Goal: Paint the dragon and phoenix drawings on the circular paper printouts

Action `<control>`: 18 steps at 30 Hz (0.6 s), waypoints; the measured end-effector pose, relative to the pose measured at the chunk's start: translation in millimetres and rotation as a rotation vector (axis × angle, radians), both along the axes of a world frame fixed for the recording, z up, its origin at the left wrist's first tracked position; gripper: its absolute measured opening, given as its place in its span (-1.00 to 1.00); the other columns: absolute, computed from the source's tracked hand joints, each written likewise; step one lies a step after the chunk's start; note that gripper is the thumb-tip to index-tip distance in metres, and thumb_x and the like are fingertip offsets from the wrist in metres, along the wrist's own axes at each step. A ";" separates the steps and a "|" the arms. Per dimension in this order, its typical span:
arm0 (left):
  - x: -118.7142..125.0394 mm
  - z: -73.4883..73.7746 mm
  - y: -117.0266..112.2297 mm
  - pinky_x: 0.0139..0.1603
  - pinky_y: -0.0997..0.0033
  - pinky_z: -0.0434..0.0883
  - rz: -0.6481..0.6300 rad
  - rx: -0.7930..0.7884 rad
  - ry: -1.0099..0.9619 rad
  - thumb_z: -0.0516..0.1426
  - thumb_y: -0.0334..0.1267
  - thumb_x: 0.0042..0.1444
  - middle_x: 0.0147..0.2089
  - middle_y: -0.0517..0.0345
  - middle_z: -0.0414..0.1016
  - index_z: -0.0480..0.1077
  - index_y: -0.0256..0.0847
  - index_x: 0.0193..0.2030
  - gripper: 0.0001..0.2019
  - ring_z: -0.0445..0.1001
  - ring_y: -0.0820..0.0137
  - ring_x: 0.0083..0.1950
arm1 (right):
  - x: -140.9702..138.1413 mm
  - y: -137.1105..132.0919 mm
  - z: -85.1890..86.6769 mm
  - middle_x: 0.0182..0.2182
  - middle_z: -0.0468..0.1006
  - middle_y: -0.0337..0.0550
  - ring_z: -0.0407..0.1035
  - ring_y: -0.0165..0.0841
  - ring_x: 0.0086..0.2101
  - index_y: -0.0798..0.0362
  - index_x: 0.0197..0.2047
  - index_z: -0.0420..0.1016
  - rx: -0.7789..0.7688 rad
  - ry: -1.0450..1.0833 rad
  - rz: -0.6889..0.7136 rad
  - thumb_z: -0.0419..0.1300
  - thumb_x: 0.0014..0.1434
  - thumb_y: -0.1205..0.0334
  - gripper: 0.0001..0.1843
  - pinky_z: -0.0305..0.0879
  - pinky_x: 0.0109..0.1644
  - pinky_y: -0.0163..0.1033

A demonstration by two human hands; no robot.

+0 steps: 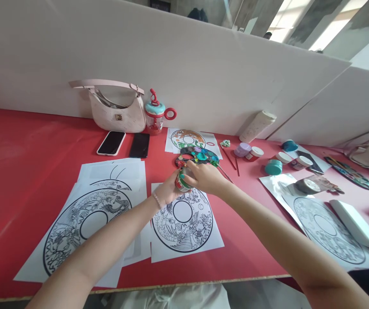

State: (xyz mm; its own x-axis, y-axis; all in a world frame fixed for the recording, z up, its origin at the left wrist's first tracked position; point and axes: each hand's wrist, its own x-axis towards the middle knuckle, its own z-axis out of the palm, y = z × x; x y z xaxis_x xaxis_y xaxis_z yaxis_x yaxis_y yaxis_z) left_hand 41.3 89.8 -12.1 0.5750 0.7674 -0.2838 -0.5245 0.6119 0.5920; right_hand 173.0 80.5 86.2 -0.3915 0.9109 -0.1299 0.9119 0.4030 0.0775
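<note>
Both my hands meet over the middle of the red table [26,171] on a small paint jar [182,183] with a red and green label. My left hand [168,191] grips the jar's body from the left. My right hand [205,176] closes over its top from the right. The jar hangs just above the upper edge of a white sheet with a black ring-shaped line drawing [184,223]. A paint palette [197,156] smeared with teal, green and red lies just behind the jar.
A stack of printed ring drawings [88,219] lies left. Two phones [111,143], a pink handbag [115,109] and a drink bottle [155,113] stand at the back wall. Paint jars [273,166], brushes [228,156], another palette [352,174] and more sheets lie right.
</note>
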 end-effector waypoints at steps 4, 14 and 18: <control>0.2 3.6 1.1 -0.32 0.40 0.46 0.067 -0.044 -0.022 0.04 -0.01 0.24 -0.20 0.05 0.51 0.36 -0.22 -0.04 -0.66 0.50 0.36 -0.22 | 10.9 -1.2 11.1 -0.09 0.48 0.12 0.39 -0.18 -0.24 0.11 0.21 0.23 0.026 0.093 0.108 -0.02 0.20 -0.14 -0.35 0.10 -0.38 -0.24; -1.1 8.8 -0.9 -0.43 0.36 0.48 0.036 -0.106 -0.041 0.00 -0.11 0.28 -0.33 0.06 0.51 0.41 -0.28 -0.15 -0.71 0.50 0.38 -0.40 | 2.6 -5.1 21.4 -0.45 0.51 0.00 0.38 -0.29 -0.47 0.21 -0.04 0.43 0.024 -0.054 0.055 0.00 0.22 -0.15 -0.44 -0.04 -0.49 -0.28; -2.3 9.0 0.0 -0.41 0.40 0.48 0.053 -0.110 -0.067 0.00 -0.08 0.28 -0.27 0.05 0.54 0.41 -0.24 -0.17 -0.71 0.54 0.37 -0.33 | 6.7 -4.8 20.9 -0.20 0.53 0.01 0.39 -0.32 -0.40 0.05 0.19 0.24 0.027 0.057 0.218 0.08 0.16 -0.07 -0.40 -0.08 -0.50 -0.31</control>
State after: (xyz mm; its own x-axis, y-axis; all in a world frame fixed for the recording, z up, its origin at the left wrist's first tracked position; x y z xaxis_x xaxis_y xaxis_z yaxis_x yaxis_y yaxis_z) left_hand 39.0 89.8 -3.1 0.5549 0.7635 -0.3304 -0.5941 0.6417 0.4851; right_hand 179.8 75.7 107.1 -0.5852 0.8071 -0.0784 0.8070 0.5891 0.0414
